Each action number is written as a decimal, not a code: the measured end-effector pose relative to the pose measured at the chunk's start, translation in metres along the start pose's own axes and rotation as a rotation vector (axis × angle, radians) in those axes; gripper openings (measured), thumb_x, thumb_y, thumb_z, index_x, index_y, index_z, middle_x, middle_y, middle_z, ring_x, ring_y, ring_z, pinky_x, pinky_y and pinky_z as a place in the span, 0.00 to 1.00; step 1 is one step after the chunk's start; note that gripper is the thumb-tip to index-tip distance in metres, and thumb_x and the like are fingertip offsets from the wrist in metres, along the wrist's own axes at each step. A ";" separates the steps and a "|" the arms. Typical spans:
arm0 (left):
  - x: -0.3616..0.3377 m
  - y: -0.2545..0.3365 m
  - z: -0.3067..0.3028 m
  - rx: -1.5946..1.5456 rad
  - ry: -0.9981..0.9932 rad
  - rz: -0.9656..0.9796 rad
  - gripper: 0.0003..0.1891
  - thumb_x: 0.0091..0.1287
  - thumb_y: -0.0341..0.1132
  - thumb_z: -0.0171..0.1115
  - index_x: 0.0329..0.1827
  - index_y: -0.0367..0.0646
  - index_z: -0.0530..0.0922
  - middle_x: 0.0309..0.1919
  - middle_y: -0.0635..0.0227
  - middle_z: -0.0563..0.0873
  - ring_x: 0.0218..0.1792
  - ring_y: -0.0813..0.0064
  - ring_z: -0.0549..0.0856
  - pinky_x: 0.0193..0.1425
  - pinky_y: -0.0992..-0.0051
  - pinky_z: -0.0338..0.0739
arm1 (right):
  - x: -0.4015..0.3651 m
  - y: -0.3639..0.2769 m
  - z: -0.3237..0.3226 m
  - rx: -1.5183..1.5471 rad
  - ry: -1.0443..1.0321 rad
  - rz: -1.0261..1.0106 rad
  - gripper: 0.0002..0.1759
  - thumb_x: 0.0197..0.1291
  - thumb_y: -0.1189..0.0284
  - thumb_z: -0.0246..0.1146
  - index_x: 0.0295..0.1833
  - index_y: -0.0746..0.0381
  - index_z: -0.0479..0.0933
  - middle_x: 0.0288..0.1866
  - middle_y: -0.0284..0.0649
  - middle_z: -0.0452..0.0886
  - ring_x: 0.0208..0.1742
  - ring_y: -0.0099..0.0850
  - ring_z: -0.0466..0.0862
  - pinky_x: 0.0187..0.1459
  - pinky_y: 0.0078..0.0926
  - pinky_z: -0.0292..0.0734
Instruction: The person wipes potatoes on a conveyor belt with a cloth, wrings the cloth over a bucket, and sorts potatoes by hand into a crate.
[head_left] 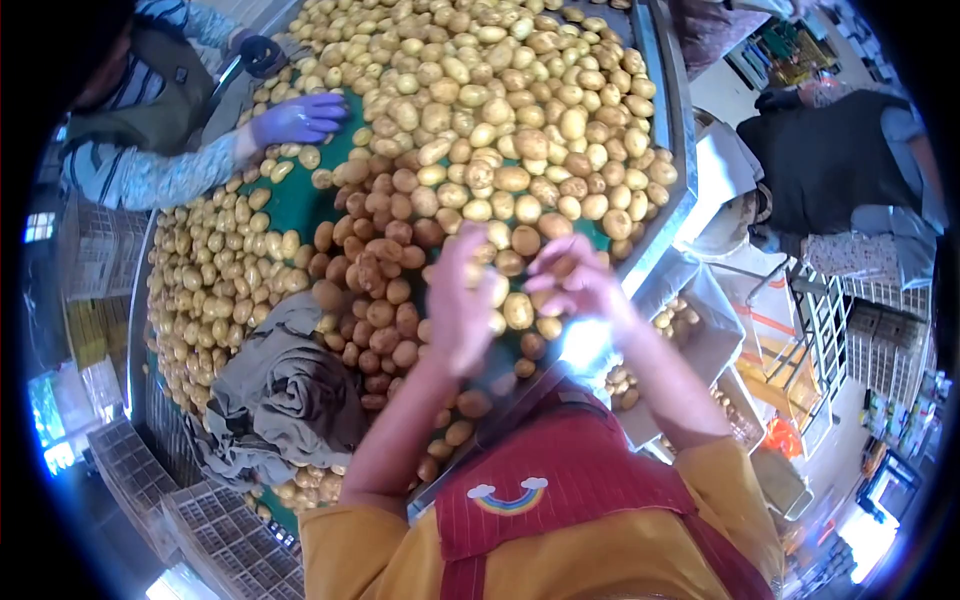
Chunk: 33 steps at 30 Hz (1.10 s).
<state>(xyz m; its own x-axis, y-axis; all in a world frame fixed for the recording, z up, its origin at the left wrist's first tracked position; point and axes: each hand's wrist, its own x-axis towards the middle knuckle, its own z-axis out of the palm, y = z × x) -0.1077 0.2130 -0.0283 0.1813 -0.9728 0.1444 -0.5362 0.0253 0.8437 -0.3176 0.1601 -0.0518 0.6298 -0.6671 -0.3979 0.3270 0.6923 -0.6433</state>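
A large heap of potatoes covers the green-bottomed sorting table, pale yellow at the back and darker brown ones in the middle. My left hand is over the front of the heap, smeared by motion, with a pale potato right at its fingers. I cannot tell whether it grips that one. To its right, my right hand is closed, its bent fingers round a brown potato. Loose yellow potatoes lie between my two hands.
A crumpled grey cloth lies on the potatoes at left. Across the table, a co-worker's purple-gloved hand rests at the heap. The table's metal rim runs along the right, beside lined boxes of potatoes. Another person is farther right.
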 end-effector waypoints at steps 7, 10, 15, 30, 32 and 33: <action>-0.010 -0.001 -0.014 0.366 -0.354 0.166 0.42 0.68 0.51 0.63 0.84 0.50 0.58 0.85 0.57 0.52 0.85 0.51 0.47 0.82 0.37 0.34 | -0.026 0.019 0.014 0.126 0.164 0.003 0.10 0.72 0.71 0.61 0.56 0.57 0.78 0.45 0.35 0.84 0.43 0.26 0.83 0.38 0.20 0.76; 0.021 -0.054 -0.046 0.680 -0.270 0.195 0.38 0.68 0.54 0.64 0.81 0.59 0.65 0.82 0.60 0.60 0.83 0.49 0.53 0.79 0.30 0.41 | -0.035 -0.012 0.004 -0.356 0.266 -0.221 0.09 0.69 0.79 0.60 0.51 0.60 0.81 0.44 0.34 0.83 0.42 0.26 0.83 0.38 0.20 0.77; 0.094 -0.101 -0.040 0.811 -0.415 0.609 0.38 0.63 0.66 0.63 0.78 0.74 0.68 0.82 0.66 0.62 0.82 0.51 0.57 0.77 0.25 0.40 | -0.012 -0.010 -0.037 -1.575 0.202 -0.907 0.11 0.46 0.80 0.66 0.39 0.64 0.83 0.40 0.43 0.80 0.44 0.44 0.81 0.45 0.38 0.78; 0.329 -0.159 -0.032 1.108 -0.232 0.227 0.27 0.81 0.51 0.46 0.82 0.85 0.55 0.82 0.82 0.62 0.85 0.66 0.30 0.79 0.28 0.25 | 0.003 -0.022 -0.036 -1.605 0.312 -0.866 0.14 0.40 0.85 0.67 0.38 0.64 0.82 0.39 0.43 0.80 0.41 0.46 0.82 0.44 0.42 0.80; 0.310 -0.165 -0.022 0.908 0.023 0.326 0.28 0.72 0.42 0.59 0.75 0.70 0.69 0.71 0.72 0.75 0.76 0.57 0.62 0.75 0.33 0.49 | 0.001 -0.022 -0.038 -1.592 0.320 -0.870 0.14 0.41 0.85 0.66 0.38 0.64 0.81 0.39 0.43 0.80 0.41 0.46 0.81 0.43 0.42 0.80; 0.299 -0.170 -0.020 0.750 0.127 0.369 0.28 0.66 0.38 0.63 0.71 0.64 0.73 0.65 0.69 0.79 0.69 0.55 0.71 0.71 0.36 0.58 | 0.002 -0.021 -0.040 -1.585 0.321 -0.885 0.14 0.41 0.85 0.66 0.38 0.64 0.81 0.39 0.43 0.80 0.41 0.47 0.81 0.43 0.42 0.80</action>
<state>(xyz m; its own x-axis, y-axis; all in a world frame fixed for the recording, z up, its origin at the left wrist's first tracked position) 0.0543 -0.0771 -0.1178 -0.0455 -0.8978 0.4381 -0.9764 0.1327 0.1705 -0.3518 0.1336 -0.0653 0.4593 -0.7999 0.3862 -0.5620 -0.5984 -0.5711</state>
